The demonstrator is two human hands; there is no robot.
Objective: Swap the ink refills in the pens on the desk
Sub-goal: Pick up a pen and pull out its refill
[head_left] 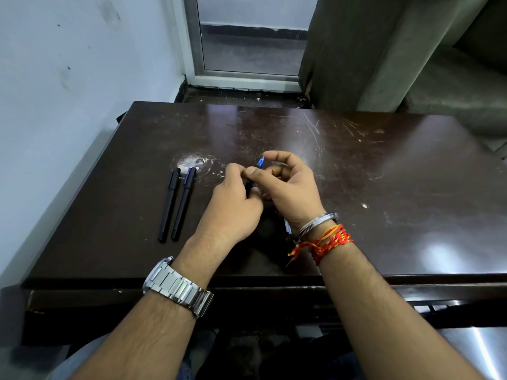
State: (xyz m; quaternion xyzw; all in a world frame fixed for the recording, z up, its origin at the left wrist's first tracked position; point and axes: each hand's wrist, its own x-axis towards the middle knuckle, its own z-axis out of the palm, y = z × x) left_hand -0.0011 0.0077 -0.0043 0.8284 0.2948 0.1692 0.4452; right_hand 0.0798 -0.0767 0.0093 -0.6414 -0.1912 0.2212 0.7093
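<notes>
While I hold the blue-tipped pen [260, 162] between both hands, its tip points away from me, just under my right forefinger. My left hand [233, 209] curls around the dark barrel, and my right hand [290, 187] pinches the pen near the tip with thumb and fingers. Left of my left hand, two black pens [169, 205] lie side by side on the desk [384, 165]. Under my right wrist something thin and pale [287, 227] shows; I cannot tell what it is. A metal watch [178, 286] sits on my left wrist.
</notes>
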